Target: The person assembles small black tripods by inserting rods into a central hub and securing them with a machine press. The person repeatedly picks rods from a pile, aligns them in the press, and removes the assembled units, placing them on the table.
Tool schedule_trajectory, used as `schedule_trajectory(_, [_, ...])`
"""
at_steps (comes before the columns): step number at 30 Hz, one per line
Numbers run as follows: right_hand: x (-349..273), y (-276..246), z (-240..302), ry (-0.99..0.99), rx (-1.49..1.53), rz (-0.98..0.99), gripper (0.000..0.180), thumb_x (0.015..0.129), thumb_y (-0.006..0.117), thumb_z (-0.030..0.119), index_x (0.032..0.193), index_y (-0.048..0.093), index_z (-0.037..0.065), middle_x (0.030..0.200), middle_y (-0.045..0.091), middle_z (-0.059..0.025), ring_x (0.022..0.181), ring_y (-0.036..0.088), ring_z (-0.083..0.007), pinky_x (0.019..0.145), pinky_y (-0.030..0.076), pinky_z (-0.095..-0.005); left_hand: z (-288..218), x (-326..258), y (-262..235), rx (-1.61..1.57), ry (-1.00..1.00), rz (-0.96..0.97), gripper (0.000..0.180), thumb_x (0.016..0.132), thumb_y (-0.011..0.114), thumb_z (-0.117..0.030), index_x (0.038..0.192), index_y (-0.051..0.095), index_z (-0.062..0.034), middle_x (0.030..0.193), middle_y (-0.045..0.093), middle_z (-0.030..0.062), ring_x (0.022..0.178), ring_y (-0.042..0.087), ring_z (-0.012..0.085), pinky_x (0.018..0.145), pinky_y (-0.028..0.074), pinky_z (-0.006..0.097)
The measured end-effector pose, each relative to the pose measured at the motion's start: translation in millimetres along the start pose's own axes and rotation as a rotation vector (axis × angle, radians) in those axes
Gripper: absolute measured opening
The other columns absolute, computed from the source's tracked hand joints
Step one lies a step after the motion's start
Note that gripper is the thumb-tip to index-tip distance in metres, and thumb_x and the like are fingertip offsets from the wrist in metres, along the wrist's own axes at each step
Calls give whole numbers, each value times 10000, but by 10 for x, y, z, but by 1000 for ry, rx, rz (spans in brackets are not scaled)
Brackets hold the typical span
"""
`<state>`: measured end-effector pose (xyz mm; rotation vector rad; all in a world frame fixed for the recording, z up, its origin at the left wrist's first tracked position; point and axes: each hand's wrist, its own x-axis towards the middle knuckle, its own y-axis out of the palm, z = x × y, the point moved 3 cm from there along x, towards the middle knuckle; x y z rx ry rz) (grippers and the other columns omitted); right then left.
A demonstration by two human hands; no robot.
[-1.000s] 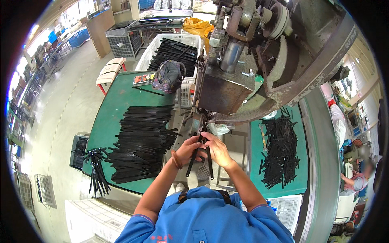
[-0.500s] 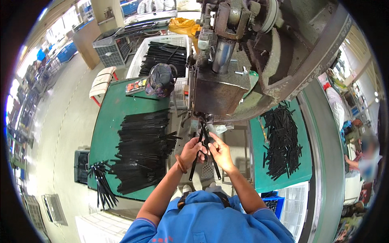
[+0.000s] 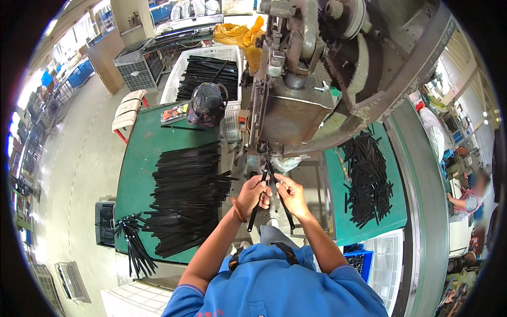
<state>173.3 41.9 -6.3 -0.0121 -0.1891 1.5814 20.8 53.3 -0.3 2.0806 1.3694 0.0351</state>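
My left hand (image 3: 252, 196) is closed round a thin, flat black metal strip (image 3: 254, 217) that slants down toward me. A second black strip (image 3: 288, 215) hangs from my right hand (image 3: 291, 196), gripped between thumb and fingers. The far ends of both strips come close together at the die area (image 3: 268, 160) under a heavy, worn press (image 3: 297, 115). Whether either end sits inside the die is too small to make out. One foot (image 3: 273, 215) is stretched forward below my hands.
Many long black strips (image 3: 185, 190) cover the green table at left, near a patterned bag (image 3: 207, 104). Shorter black pieces (image 3: 367, 179) heap on the right table beside a wrench (image 3: 342, 165). A white crate (image 3: 174, 87) stands behind; another person (image 3: 470, 201) is far right.
The shiny column above the press block now shows much shorter, its upper linkage lower. My foot has come forward. Both hands keep their strips, with the right strip's near end swung slightly outward.
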Motion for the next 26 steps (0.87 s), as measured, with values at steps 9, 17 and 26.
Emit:
schedule_trajectory(9, [-13,-19,185,-44,24,-5,307,899,558,44,1206,574,55,607,463,64,566,435,-23,517,359,-191,-172,-94,111,77,97,41,213,961,415,-147,1150,457,-60,772,565,54,521,538,124,442,447,244])
schedule_trajectory(17, [-444,-12,66,-73,-101,241,377,899,555,56,1272,497,38,640,472,44,579,455,-36,535,390,-205,74,4,-25,-21,121,-169,210,943,523,-258,1009,570,-63,665,542,1,458,457,79,400,360,222])
schedule_trajectory(26, [1348,-570,-858,-406,-549,-60,242,801,602,159,996,604,17,998,628,-202,989,579,-327,854,428,-438,355,-203,119,-56,150,-331,206,952,509,-259,951,589,-70,643,507,-10,424,417,60,375,304,202])
